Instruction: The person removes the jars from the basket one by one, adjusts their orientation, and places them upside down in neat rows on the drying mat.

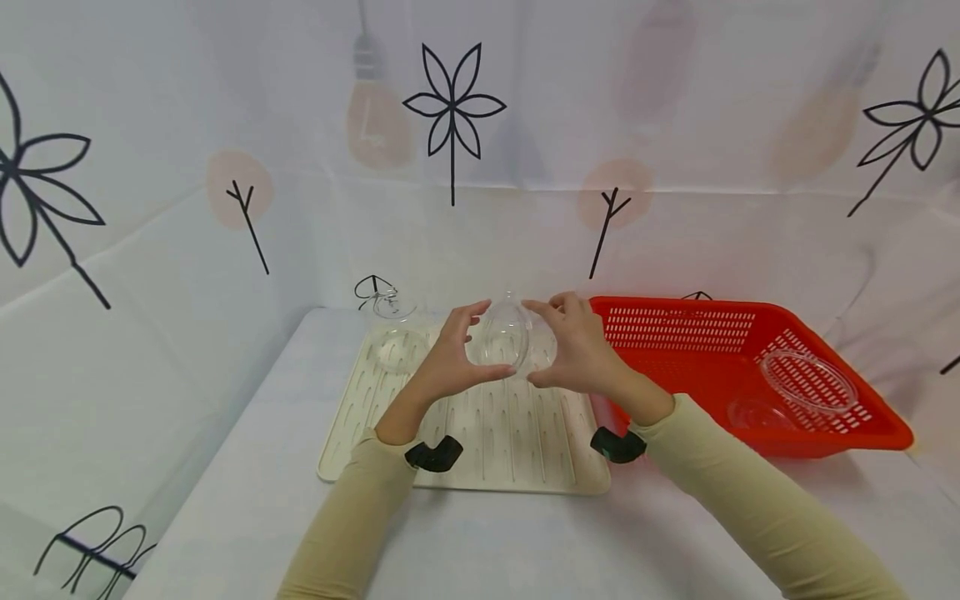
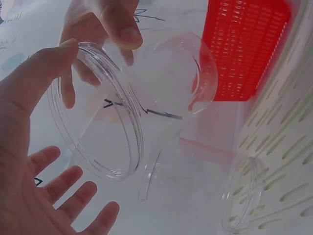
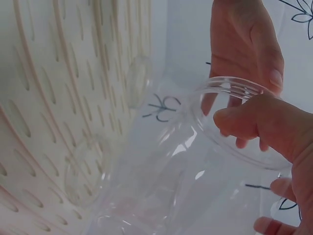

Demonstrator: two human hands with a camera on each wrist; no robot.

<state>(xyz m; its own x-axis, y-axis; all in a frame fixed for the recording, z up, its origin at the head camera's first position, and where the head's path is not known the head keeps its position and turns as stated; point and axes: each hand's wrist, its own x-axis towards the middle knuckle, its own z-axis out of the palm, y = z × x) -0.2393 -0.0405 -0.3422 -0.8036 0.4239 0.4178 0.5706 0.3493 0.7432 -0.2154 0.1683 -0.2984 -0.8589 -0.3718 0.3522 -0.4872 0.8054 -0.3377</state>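
Note:
Between my two hands, above the tray, a clear round lid [image 1: 507,335] with a small knob stands on edge. My left hand [image 1: 453,354] holds its left side, thumb at the lower rim and forefinger at the upper edge. On the other side my right hand [image 1: 577,346] holds it with forefinger and thumb at the edge. The left wrist view shows the lid's ribbed rim [image 2: 134,110] with the left thumb on it. In the right wrist view the right thumb overlaps the rim [image 3: 210,88]. A clear jar [image 2: 190,186] stands close behind, partly hidden by my hands in the head view.
A cream ribbed tray [image 1: 480,450] lies on the white table [image 1: 247,500]. Another clear jar [image 1: 397,348] stands at its back left with a clear lid [image 1: 393,307] on top. A red basket [image 1: 675,392] at right contains clear round pieces [image 1: 810,381].

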